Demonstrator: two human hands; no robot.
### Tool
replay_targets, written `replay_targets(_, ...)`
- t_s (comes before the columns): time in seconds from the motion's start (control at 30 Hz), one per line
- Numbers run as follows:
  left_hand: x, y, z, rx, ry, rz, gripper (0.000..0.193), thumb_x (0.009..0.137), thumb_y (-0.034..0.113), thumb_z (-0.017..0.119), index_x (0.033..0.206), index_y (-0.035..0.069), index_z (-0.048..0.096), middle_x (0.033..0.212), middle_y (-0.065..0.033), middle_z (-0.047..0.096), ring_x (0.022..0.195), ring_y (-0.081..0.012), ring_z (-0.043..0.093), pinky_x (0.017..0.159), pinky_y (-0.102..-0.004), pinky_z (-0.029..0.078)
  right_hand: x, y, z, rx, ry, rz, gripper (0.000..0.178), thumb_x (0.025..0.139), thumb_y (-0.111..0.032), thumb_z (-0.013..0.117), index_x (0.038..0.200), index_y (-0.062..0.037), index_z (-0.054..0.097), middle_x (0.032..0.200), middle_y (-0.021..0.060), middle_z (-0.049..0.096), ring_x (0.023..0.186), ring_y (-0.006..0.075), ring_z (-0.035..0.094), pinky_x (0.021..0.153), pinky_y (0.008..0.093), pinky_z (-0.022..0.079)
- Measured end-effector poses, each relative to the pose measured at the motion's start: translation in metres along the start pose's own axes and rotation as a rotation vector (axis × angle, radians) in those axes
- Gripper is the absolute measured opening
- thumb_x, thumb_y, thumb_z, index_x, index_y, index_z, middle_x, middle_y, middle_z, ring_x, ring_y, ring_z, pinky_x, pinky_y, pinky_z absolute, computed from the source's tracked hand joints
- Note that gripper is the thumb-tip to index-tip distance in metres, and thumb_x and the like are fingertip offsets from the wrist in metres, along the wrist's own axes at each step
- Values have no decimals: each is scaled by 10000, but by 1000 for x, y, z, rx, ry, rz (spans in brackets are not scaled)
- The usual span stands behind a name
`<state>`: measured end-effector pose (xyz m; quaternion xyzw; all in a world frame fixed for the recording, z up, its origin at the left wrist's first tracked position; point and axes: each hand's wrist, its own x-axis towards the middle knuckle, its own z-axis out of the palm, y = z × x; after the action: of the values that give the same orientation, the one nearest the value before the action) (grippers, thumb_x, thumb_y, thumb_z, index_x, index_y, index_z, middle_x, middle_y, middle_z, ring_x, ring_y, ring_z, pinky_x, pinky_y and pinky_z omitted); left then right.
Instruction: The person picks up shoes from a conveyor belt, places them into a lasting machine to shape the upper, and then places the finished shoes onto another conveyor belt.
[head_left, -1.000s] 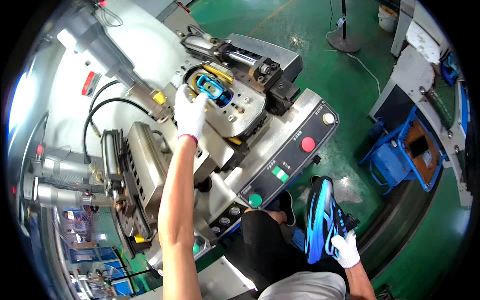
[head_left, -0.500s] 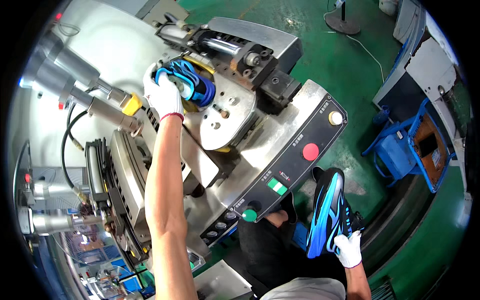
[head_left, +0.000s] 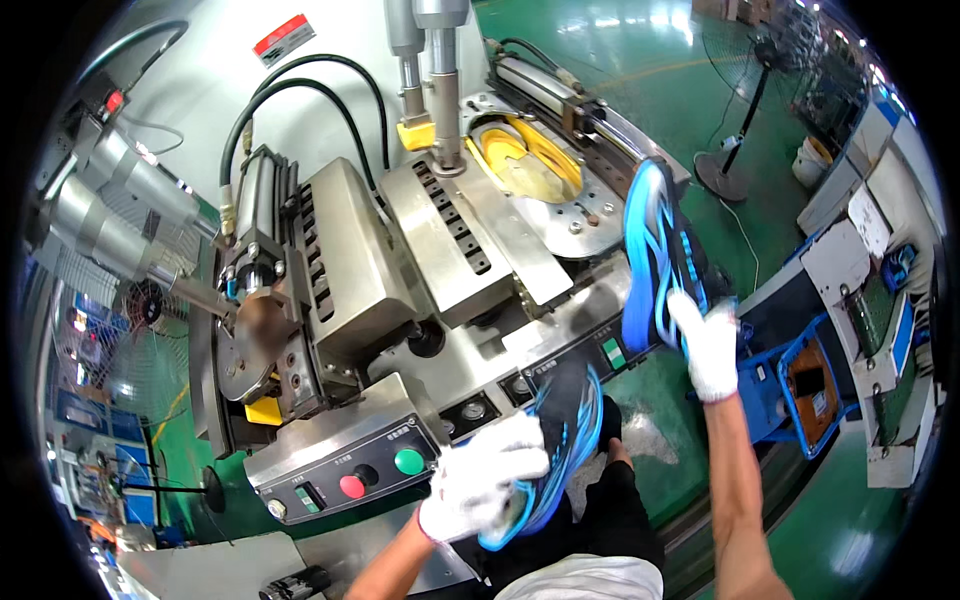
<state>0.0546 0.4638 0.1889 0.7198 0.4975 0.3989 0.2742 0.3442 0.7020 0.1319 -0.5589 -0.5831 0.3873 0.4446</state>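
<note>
My left hand (head_left: 482, 478), in a white glove, is closed on a blue and black shoe upper (head_left: 572, 455) in front of my lap; motion blurs its edges. My right hand (head_left: 708, 345), gloved too, grips the lower end of another blue and black shoe upper (head_left: 643, 265). That one stands roughly upright beside the machine's right end, its near part covering some of the control panel. Beyond it lies the yellow-edged mould (head_left: 528, 165) on a metal plate, with no upper on it.
The machine's left station (head_left: 262, 330) has a round metal form under a slanted cylinder. A control panel (head_left: 350, 470) with green and red buttons faces me. Blue chair (head_left: 800, 385) stands at right, near a grey bench (head_left: 870, 330). A fan (head_left: 735, 140) stands behind.
My left hand has left the mould and come back toward me with the upper. My right hand has raised its upper forward beside the machine. The whole view has turned.
</note>
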Motion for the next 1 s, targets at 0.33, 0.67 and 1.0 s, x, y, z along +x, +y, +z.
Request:
replay_targets(0.33,-160,-30,49,-162,30,-351,363,884,170,618,1226,143,736,1345,-145,645,1328,-416,569,1098,-492,477,249,-117,218,-810,-405,-384,698,826,-571,747,1214,8,706,1179,243,733,1102,325,709,960,417,551)
replay_targets(0.67,-171,-50,60,-127,17,-376,346,900,211,649,1216,116,752,1382,-122,633,1341,-358,554,1133,-439,444,247,-80,275,-964,-391,-425,701,820,-586,664,1227,-19,725,1239,273,708,1140,412,693,996,455,551)
replay_targets(1.0,-172,-33,63,-174,234,-316,353,919,103,636,1263,78,711,1302,-162,679,1272,-379,592,1128,-454,445,-75,-99,173,-305,-485,-939,848,827,-300,833,1490,67,453,1454,325,532,1382,459,524,1171,501,420)
